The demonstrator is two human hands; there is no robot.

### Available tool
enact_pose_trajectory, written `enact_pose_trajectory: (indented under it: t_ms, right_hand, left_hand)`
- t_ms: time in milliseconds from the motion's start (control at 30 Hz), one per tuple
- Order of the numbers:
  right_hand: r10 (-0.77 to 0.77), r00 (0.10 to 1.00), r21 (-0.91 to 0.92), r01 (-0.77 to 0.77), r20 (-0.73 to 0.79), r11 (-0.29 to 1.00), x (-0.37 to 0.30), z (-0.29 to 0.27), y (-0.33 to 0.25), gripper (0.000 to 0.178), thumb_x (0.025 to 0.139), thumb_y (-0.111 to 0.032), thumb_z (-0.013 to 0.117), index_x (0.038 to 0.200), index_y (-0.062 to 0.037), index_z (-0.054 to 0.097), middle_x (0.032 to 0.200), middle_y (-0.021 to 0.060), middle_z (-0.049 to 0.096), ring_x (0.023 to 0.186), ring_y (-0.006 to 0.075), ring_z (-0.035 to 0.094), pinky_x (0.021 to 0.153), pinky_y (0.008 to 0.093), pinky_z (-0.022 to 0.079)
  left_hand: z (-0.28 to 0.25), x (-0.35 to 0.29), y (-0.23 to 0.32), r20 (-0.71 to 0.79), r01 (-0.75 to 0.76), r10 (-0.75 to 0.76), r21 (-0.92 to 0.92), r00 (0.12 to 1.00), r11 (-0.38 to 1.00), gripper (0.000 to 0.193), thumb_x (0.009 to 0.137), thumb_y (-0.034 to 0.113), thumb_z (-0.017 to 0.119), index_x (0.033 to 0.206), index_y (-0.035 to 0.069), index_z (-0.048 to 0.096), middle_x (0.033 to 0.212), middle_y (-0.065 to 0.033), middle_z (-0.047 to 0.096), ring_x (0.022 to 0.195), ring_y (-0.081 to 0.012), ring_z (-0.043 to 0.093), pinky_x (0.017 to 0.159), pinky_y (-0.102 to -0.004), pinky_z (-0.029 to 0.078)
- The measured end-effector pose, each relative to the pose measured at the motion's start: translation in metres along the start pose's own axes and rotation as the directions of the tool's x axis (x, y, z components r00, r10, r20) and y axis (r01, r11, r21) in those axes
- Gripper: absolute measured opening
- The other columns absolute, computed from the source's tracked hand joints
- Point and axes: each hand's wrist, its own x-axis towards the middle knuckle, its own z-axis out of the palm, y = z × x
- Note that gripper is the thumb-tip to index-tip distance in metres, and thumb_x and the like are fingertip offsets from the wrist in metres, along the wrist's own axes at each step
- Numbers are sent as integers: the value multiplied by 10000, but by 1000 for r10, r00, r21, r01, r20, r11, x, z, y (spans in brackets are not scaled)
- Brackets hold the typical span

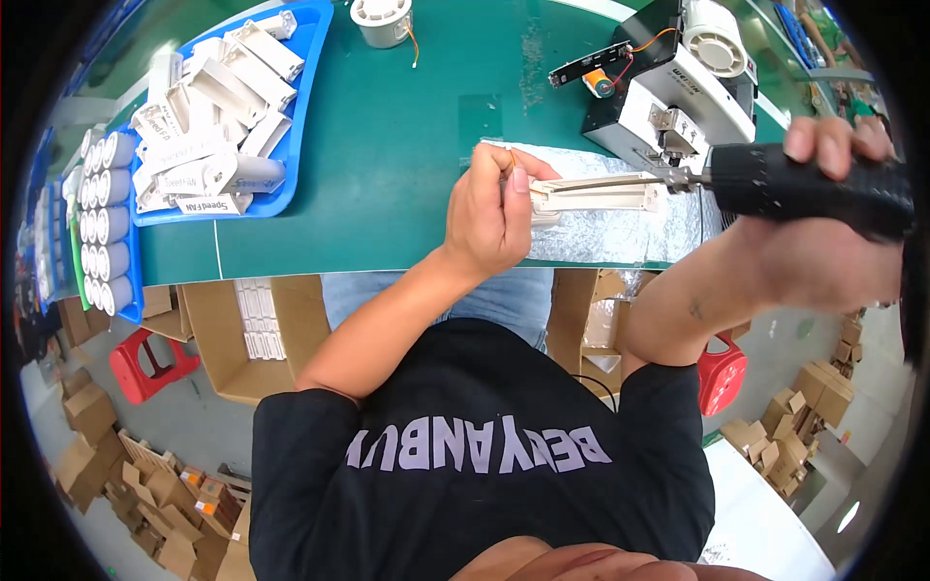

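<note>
Over the front edge of the green table, my left hand [494, 208] is closed on the left end of a long white plastic housing [610, 198], with a bit of orange wire by the thumb. My right hand [823, 257], partly smeared by motion, is wrapped round a black electric screwdriver [765, 180] held level. Its long thin bit points left and lies along the housing toward my left hand. Whether the tip touches a screw is hidden by my fingers. Beneath the housing lies a crinkled silvery sheet [668, 242].
At the left a blue tray [315, 68] holds several white housings, beside rows of white cylinders [111, 223]. A white round fan unit [381, 21] sits at the back. A black-and-white box machine [668, 107] stands back right, carrying a circuit board [586, 66]. Cardboard boxes [228, 339] sit below the table.
</note>
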Motion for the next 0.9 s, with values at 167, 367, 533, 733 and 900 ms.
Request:
enact_pose_trajectory:
  t_ms: [167,367,533,733,900]
  right_hand:
    - [18,1000,-23,-19,-19,1000,-4,11,7,654,994,-600,309,1002,30,481,793,99,580,420,150,495,325,240,468]
    - [33,997,-59,-37,-67,998,-3,-2,11,650,997,-596,307,1000,31,482,789,97,581,416,149,493,322,237,467]
    - [43,994,-85,-51,-96,995,-2,-11,14,648,999,-592,305,998,31,482,785,96,582,411,148,491,320,235,466]
    - [41,990,-123,-58,-135,991,-4,-7,10,644,1001,-588,302,995,31,483,780,94,582,406,147,489,316,232,465]
    - [12,986,-152,-38,-166,988,-3,1,8,642,1003,-584,300,993,31,483,776,92,583,402,147,488,314,229,465]
  left_hand:
    - [4,1,-1,-29,-33,33,-2,999,999,84,980,43,415,917,10,371,841,-115,679,511,-161,497,505,-313,419]
    - [-3,1,6,63,27,-30,52,998,998,129,1027,84,330,927,4,313,873,-173,685,698,-184,653,632,-285,510]
    - [2,2,0,-37,17,-18,-14,999,1000,89,977,43,423,920,4,367,836,-118,677,499,-140,480,495,-297,415]
    - [-3,3,5,55,31,-34,47,998,998,157,1037,113,338,928,1,326,871,-170,683,700,-182,652,636,-284,509]
    - [2,2,1,-35,2,-3,-11,999,1000,85,987,51,407,926,10,364,834,-135,682,515,-177,524,507,-319,436]
